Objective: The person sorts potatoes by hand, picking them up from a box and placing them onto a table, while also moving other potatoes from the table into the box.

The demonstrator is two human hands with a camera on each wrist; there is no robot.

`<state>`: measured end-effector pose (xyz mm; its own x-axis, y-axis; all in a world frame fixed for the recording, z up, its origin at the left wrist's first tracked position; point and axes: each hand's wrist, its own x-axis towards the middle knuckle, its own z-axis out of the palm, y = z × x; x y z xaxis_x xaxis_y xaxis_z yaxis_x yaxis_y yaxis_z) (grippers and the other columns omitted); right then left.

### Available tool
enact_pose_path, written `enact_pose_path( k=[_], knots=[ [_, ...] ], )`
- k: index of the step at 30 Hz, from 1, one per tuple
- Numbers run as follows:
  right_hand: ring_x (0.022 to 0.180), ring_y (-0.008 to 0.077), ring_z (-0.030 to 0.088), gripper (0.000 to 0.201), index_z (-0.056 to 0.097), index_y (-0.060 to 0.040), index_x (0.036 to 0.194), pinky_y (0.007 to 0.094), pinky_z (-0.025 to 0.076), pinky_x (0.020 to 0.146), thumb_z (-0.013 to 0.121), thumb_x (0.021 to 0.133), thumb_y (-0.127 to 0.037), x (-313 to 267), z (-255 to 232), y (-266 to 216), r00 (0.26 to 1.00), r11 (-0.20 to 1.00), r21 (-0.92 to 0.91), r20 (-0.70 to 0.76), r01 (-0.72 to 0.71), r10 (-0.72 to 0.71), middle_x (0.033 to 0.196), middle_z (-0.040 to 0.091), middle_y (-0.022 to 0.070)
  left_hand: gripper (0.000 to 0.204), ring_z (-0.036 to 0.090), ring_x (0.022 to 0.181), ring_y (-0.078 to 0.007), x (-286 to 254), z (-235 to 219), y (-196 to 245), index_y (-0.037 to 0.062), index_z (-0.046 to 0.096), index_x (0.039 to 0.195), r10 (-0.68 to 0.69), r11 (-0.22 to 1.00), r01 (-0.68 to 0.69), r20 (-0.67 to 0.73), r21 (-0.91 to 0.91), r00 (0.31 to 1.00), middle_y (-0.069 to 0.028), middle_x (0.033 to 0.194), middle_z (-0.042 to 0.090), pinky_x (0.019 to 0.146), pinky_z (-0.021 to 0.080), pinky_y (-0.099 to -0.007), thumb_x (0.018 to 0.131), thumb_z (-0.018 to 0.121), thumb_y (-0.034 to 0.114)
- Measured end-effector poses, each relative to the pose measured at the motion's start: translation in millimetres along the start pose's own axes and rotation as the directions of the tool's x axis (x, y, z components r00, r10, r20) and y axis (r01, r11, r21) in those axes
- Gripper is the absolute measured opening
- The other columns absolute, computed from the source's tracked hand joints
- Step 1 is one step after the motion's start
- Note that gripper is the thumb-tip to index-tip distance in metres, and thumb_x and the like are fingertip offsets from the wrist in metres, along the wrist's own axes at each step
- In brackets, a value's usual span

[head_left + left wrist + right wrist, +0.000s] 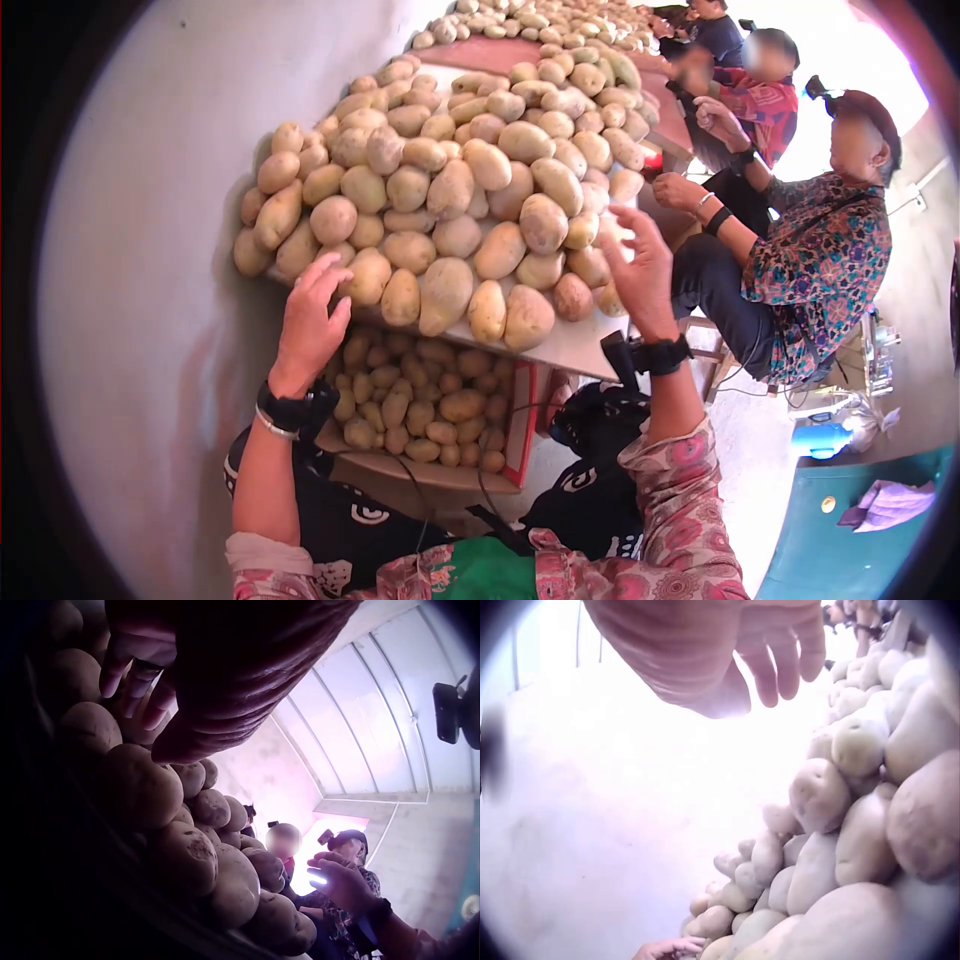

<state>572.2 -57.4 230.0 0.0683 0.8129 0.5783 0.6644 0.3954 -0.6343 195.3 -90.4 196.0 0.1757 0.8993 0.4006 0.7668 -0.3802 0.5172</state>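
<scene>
A large pile of potatoes (pixel 450 190) covers the table in front of me. At the pile's near left corner is my left hand (pixel 315 325), its fingertips right at a potato (pixel 366 276). From the left wrist view, the loosely bent fingers of that hand hang over the potatoes (pixel 139 784) without closing round any. My right hand (pixel 640 262) is raised beside the pile's right edge, fingers spread and holding nothing. The right wrist view shows its fingers (pixel 786 671) apart from the potatoes (pixel 819 795).
Below the table edge stands a box (pixel 518 425) of smaller potatoes. A wall (pixel 150 250) runs along the left. Several people sit along the table's right side, the nearest in a patterned shirt (pixel 820 260). A teal surface (pixel 860 520) with a purple cloth (pixel 890 505) lies lower right.
</scene>
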Motion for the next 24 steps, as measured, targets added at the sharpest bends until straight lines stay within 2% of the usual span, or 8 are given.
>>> enact_pose_path(
  k=[2,4,5,8,12,14,17,24],
  knots=[
    [0.107,0.0305,0.055,0.046,0.054,-0.0016,0.118,0.0382,0.044,0.092,0.07,0.077,-0.015,-0.7,6.4,-1.9,0.997,1.0,-0.011,0.074,-0.021,0.022,0.113,0.058,0.0188,0.029,0.049,0.115,-0.0382,-2.7,5.1,-6.8,0.0004,0.059,0.103,0.045,0.999,-0.045,-0.021,0.015,0.999,-0.0213,0.124,0.052,0.099,0.039,-0.0416,0.074,0.06,0.0],
    [0.113,0.0435,0.048,0.052,0.052,-0.001,0.12,0.0459,0.038,0.098,0.069,0.078,-0.025,-0.7,19.8,10.3,0.996,0.976,-0.203,0.068,0.075,-0.062,0.119,0.051,0.0297,0.029,0.049,0.115,-0.0385,-0.3,4.8,-4.1,0.0003,0.059,0.102,0.024,1.0,-0.024,-0.014,0.004,1.0,-0.021,0.124,0.052,0.099,0.039,-0.0427,0.073,0.062,-0.001],
    [0.113,0.0456,0.046,0.055,0.052,-0.0014,0.119,0.0471,0.039,0.095,0.069,0.078,-0.033,1.7,20.6,-1.1,0.997,0.944,-0.331,0.076,0.013,0.013,0.123,0.046,0.0339,0.029,0.05,0.113,-0.038,0.8,3.1,-1.0,-0.0002,0.058,0.101,0.02,1.0,-0.02,-0.024,0.0,1.0,-0.0199,0.123,0.053,0.098,0.04,-0.0422,0.073,0.062,-0.002],
    [0.115,0.0434,0.044,0.061,0.057,-0.001,0.111,0.0507,0.041,0.09,0.067,0.074,-0.049,5.4,29.2,1.2,0.987,0.91,-0.407,0.093,-0.08,0.129,0.13,0.04,0.0315,0.029,0.051,0.112,-0.0372,6.5,-5.9,8.5,-0.0008,0.058,0.101,-0.049,0.998,0.049,0.002,-0.047,0.999,-0.0189,0.123,0.053,0.097,0.041,-0.0414,0.072,0.061,-0.003],
    [0.112,0.0432,0.045,0.064,0.058,-0.0005,0.107,0.0506,0.042,0.088,0.067,0.072,-0.054,16.7,48.9,-12.2,0.947,0.909,-0.367,0.17,-0.198,0.274,0.127,0.042,0.0296,0.03,0.051,0.112,-0.0365,11.2,-12.0,7.3,-0.0008,0.058,0.101,-0.05,0.998,0.049,-0.012,-0.048,0.999,-0.0184,0.124,0.053,0.096,0.041,-0.0409,0.072,0.061,-0.003],
    [0.109,0.0431,0.045,0.068,0.058,0.0,0.106,0.0504,0.043,0.086,0.067,0.071,-0.057,18.7,64.5,-5.2,0.925,0.834,-0.501,0.151,-0.232,0.348,0.125,0.043,0.0267,0.03,0.051,0.112,-0.0364,11.7,-15.5,3.3,-0.0007,0.058,0.102,-0.045,0.998,0.045,-0.022,-0.04,0.999,-0.0185,0.124,0.053,0.097,0.041,-0.0409,0.072,0.061,-0.003],
    [0.108,0.043,0.045,0.069,0.058,0.0008,0.106,0.0509,0.044,0.086,0.068,0.069,-0.057,24.9,69.1,-10.7,0.924,0.825,-0.493,0.098,-0.277,0.369,0.126,0.042,0.0243,0.03,0.051,0.112,-0.0361,12.4,-19.5,-2.2,-0.0005,0.058,0.102,-0.046,0.999,0.045,-0.036,-0.024,0.998,-0.0185,0.124,0.053,0.097,0.04,-0.041,0.072,0.061,-0.003],
    [0.105,0.0412,0.048,0.064,0.058,0.0027,0.101,0.0502,0.044,0.084,0.07,0.069,-0.051,34.8,66.2,-1.6,0.911,0.834,-0.485,0.16,-0.262,0.379,0.122,0.044,0.0234,0.03,0.051,0.113,-0.0364,17.8,-26.6,-1.7,-0.0004,0.058,0.102,-0.056,0.998,0.056,-0.016,-0.014,0.998,-0.0185,0.124,0.053,0.097,0.04,-0.0413,0.072,0.061,-0.003]
  ],
)
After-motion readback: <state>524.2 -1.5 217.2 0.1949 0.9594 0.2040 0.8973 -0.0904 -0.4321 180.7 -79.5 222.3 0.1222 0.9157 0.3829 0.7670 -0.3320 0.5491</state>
